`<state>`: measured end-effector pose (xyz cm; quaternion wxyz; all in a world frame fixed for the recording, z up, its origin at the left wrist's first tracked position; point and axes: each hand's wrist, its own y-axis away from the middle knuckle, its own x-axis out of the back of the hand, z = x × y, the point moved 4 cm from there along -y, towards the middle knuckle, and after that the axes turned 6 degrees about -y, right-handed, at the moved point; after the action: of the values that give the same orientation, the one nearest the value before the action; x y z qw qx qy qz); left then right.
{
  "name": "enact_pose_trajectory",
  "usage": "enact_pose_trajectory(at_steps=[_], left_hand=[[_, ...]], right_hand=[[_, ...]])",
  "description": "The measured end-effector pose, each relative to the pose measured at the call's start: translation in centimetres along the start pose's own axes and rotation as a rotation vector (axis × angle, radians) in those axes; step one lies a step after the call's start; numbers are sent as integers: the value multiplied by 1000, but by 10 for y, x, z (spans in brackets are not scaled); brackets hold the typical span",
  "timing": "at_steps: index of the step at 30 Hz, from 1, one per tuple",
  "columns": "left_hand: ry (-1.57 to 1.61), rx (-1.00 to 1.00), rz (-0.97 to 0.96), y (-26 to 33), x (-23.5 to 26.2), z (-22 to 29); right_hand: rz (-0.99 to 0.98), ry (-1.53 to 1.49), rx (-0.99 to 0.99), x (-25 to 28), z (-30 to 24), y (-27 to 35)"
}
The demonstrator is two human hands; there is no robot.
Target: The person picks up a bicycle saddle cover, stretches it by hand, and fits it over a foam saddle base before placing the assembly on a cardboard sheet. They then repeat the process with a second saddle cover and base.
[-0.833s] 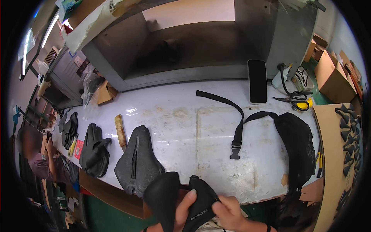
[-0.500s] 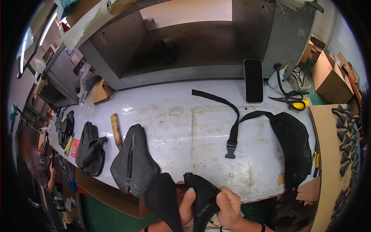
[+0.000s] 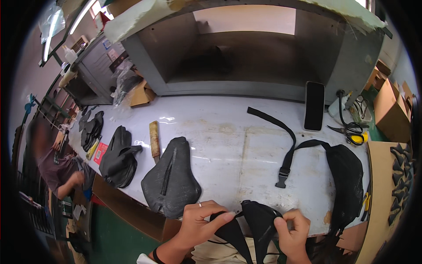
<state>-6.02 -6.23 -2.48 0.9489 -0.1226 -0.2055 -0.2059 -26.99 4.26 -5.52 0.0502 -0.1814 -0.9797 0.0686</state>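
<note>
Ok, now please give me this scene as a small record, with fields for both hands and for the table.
Left hand: grips black two-lobed piece by its left lobe
Right hand: pinches the same piece at its right edge
White table, left part: dark grey saddle-shaped piece, tool handle
Table, right part: phone, buckled strap, black pouch, scissors
Far left: another person
</note>
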Motion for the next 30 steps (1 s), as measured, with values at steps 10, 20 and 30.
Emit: enact_pose_trajectory(at_steps=[10, 20, 30], left_hand=[[-147, -129, 188, -6, 15, 40], [103, -98, -133, -2, -20, 32], [1261, 800, -501, 19, -65, -17]], right_hand=[[-364, 181, 194, -55, -55, 16], [-193, 142, 167, -42, -42, 14], [-215, 7, 14, -36, -36, 16]])
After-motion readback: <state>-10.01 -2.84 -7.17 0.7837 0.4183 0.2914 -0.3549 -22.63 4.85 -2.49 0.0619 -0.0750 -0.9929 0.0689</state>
